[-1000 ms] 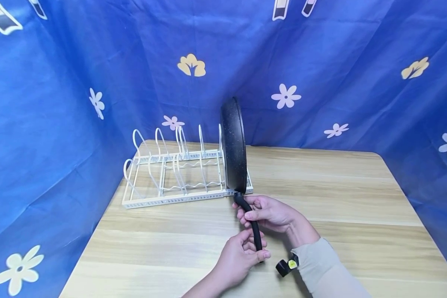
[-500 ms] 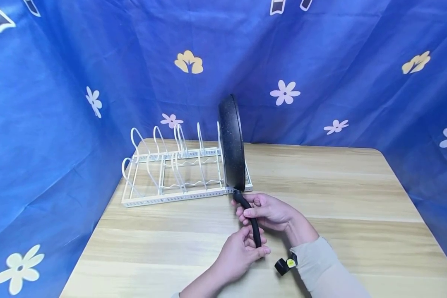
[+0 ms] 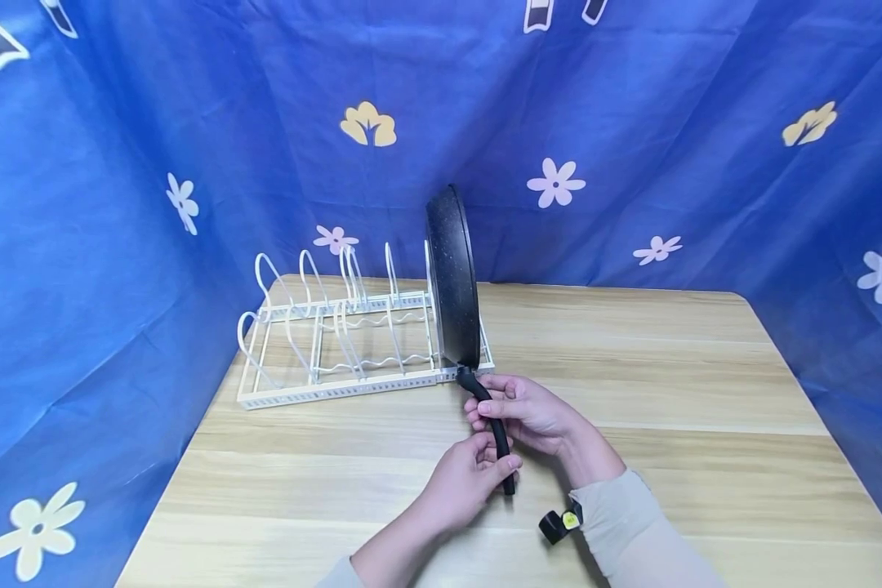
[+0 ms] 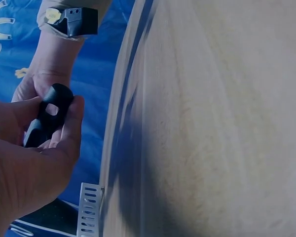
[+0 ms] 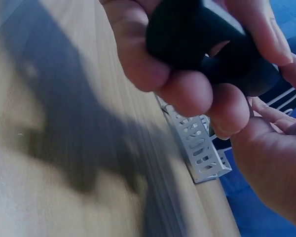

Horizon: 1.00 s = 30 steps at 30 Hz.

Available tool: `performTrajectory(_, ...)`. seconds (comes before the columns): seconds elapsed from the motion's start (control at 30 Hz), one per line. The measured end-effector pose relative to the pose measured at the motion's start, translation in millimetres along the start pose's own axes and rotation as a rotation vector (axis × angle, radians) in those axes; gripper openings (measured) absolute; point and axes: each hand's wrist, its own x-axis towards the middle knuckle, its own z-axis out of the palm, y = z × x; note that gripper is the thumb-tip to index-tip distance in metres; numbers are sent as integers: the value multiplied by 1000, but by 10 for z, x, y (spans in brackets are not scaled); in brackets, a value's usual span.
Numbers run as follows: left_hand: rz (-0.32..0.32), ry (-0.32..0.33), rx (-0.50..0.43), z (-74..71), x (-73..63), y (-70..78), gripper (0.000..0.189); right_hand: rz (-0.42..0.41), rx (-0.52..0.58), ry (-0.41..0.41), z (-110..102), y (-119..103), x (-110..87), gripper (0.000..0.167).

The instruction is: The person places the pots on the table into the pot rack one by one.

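Observation:
A black speckled frying pan [image 3: 452, 278] stands on its edge at the right end of a white wire pan rack [image 3: 338, 394], its curved handle [image 3: 500, 437] pointing toward me. My right hand [image 3: 536, 416] grips the handle close to the pan, thumb on top and fingers curled beneath. Lower down, my left hand [image 3: 463, 482] pinches the same handle between thumb and fingers, leaving the tip bare. A hole near the handle's end [image 4: 52, 109] shows in the left wrist view. Fingers curl around the dark handle [image 5: 187, 34] in the right wrist view.
Several upright white loops [image 3: 393, 278] rise from the rack left of the pan. The wooden table [image 3: 632, 359] extends to the right, with a blue flowered curtain [image 3: 632, 122] behind and at the sides. A small black wrist camera [image 3: 554, 527] hangs by the right sleeve.
My left hand has slid up the handle toward the right hand, exposing the handle's tip. The right hand keeps its grip, and the pan stays at the rack's right end.

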Motion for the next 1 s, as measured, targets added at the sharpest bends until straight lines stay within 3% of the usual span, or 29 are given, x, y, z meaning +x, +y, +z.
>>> performTrajectory(0.27, -24, -4, -45, 2, 43, -13, 34, 8, -59, 68, -5, -5, -1, 17)
performTrajectory(0.57, -77, 50, -14, -34, 124, -100, 32, 9, -72, 136, 7, 39, 33, 51)
performTrajectory(0.77, -75, 85, 95, -78, 194, -154, 29, -7, -118, 203, -3, 82, 58, 51)
performTrajectory(1.0, -97, 92, 104, -84, 236, -178, 25, -14, -140, 259, -46, 143, 96, 48)
